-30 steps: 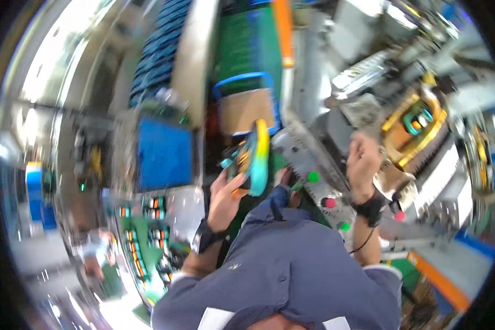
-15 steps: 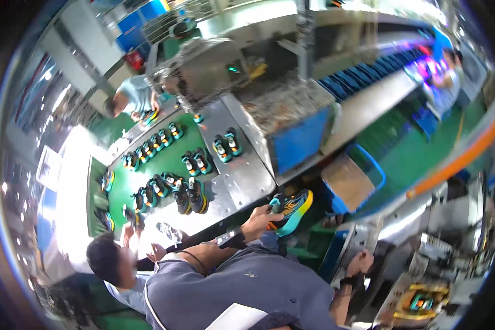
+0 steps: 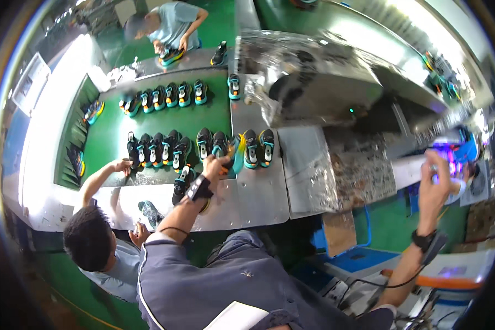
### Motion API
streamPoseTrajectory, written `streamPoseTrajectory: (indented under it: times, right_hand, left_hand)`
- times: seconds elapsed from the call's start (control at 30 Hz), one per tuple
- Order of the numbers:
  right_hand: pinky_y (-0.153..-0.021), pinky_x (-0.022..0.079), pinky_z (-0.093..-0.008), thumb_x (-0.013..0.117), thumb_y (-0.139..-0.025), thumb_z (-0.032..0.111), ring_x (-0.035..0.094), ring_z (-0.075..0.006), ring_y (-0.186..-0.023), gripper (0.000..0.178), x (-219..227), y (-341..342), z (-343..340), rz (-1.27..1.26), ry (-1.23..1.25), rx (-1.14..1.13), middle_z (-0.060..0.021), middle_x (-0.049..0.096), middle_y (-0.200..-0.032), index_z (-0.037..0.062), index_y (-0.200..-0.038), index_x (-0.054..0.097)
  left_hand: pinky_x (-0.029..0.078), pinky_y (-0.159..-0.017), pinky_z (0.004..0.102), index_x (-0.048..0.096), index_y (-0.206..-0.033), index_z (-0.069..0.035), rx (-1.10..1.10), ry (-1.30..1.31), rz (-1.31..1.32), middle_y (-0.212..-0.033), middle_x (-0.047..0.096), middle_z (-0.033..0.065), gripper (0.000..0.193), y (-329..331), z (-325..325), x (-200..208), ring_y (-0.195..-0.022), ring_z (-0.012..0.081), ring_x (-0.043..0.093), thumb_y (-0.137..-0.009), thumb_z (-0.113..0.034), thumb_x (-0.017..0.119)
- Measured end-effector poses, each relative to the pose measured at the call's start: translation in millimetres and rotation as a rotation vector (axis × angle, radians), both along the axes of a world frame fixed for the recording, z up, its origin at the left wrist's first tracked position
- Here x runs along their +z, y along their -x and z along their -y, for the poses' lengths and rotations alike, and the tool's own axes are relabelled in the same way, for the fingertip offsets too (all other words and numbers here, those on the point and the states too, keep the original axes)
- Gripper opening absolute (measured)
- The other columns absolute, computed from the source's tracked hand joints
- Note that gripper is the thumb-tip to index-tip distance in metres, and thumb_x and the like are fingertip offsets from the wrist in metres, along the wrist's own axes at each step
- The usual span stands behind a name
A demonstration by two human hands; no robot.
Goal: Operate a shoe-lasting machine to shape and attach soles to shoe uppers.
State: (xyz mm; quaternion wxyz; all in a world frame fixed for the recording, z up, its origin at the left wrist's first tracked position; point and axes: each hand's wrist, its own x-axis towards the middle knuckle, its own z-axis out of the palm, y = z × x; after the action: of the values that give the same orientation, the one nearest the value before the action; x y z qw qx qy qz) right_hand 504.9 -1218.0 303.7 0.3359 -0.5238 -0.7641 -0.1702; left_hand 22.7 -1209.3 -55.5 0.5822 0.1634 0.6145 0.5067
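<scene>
My left hand (image 3: 216, 166) grips a black sneaker with a teal and yellow sole (image 3: 238, 155). It holds the sneaker tilted over the metal edge of the bench, between pairs of similar shoes, and motion smears it a little. Just right of it stands a pair of black and teal sneakers (image 3: 258, 147). A dark shoe (image 3: 181, 186) lies under my left wrist. Away to the right, my right hand (image 3: 435, 179) is raised with loosely bent fingers, thumb apart, and nothing visible in it. Both wrists wear dark bands.
Two rows of sneakers (image 3: 170, 94) stand on the green-topped bench (image 3: 107, 135). A co-worker (image 3: 88, 239) at my left reaches among the shoes; another person (image 3: 173, 27) handles a shoe across the bench. A foil-covered machine (image 3: 324, 82) and a blue-framed chair (image 3: 340, 234) are on the right.
My left hand has carried the sneaker from beyond the bench's front edge to above the bench among the other shoes. My right hand has risen from the machinery side. The view has turned.
</scene>
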Motion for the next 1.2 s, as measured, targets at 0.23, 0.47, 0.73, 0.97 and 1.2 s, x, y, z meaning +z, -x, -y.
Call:
streamPoseTrajectory:
  times: [0.23, 0.47, 0.73, 0.97, 1.2]
  right_hand:
    - [-0.089, 0.048, -0.0358, 0.062, -0.088, 0.008, 0.058, -0.0258, -0.113, 0.040, 88.7, 150.2, -229.5, 0.357, 0.094, 0.216, -0.0095, 0.058, -0.131, 0.0110, -0.128, 0.058]
    - [-0.112, 0.030, -0.0409, 0.055, -0.092, 0.039, 0.039, -0.0320, -0.135, 0.052, 79.8, 258.5, -402.1, 0.736, -0.082, 0.372, -0.0144, 0.043, -0.145, 0.0190, -0.139, 0.048]
    - [-0.077, 0.050, -0.0274, 0.064, -0.089, 0.037, 0.064, -0.0139, -0.089, 0.043, 53.8, 293.6, -497.4, 0.300, 0.602, -0.041, -0.0107, 0.066, -0.104, 0.0156, -0.126, 0.057]
    - [-0.088, 0.049, -0.0282, 0.072, -0.084, 0.022, 0.063, -0.0149, -0.097, 0.045, 43.1, 208.8, -461.2, 0.081, 0.243, 0.121, -0.0099, 0.069, -0.106, 0.0116, -0.126, 0.063]
    - [-0.075, 0.053, -0.0251, 0.057, -0.094, 0.019, 0.064, -0.0117, -0.093, 0.032, 118.1, 128.1, -289.2, -0.460, 0.159, 0.160, -0.0056, 0.067, -0.108, 0.0034, -0.122, 0.064]
  left_hand:
    - [0.054, -0.061, 0.0428, 0.059, -0.090, 0.003, 0.231, 0.055, 0.050, -0.083, 0.062, 0.0136, 0.022, 71.2, -155.2, -41.4, -0.071, 0.0275, 0.064, -0.078, -0.012, 0.071]
    - [0.053, -0.070, 0.0407, 0.060, -0.100, 0.001, 0.234, 0.091, -0.525, -0.089, 0.067, 0.0183, 0.033, 119.3, -327.2, -135.8, -0.081, 0.0315, 0.066, -0.072, -0.014, 0.069]
    - [0.050, -0.086, 0.0363, 0.046, -0.134, -0.003, 0.103, -0.349, -0.743, -0.108, 0.065, 0.0182, 0.062, 123.9, -323.1, -172.3, -0.100, 0.0293, 0.064, -0.082, -0.027, 0.068]
    - [0.040, -0.103, 0.0343, 0.046, -0.133, 0.009, 0.050, -0.382, -0.252, -0.128, 0.057, 0.0213, 0.056, 28.6, -169.6, -80.2, -0.122, 0.0239, 0.053, -0.090, -0.021, 0.066]
    - [0.050, -0.088, 0.0294, 0.071, -0.096, 0.003, -0.667, -0.332, 0.405, -0.104, 0.071, 0.0127, 0.022, -73.0, -18.2, 59.9, -0.098, 0.0155, 0.064, -0.095, -0.017, 0.061]
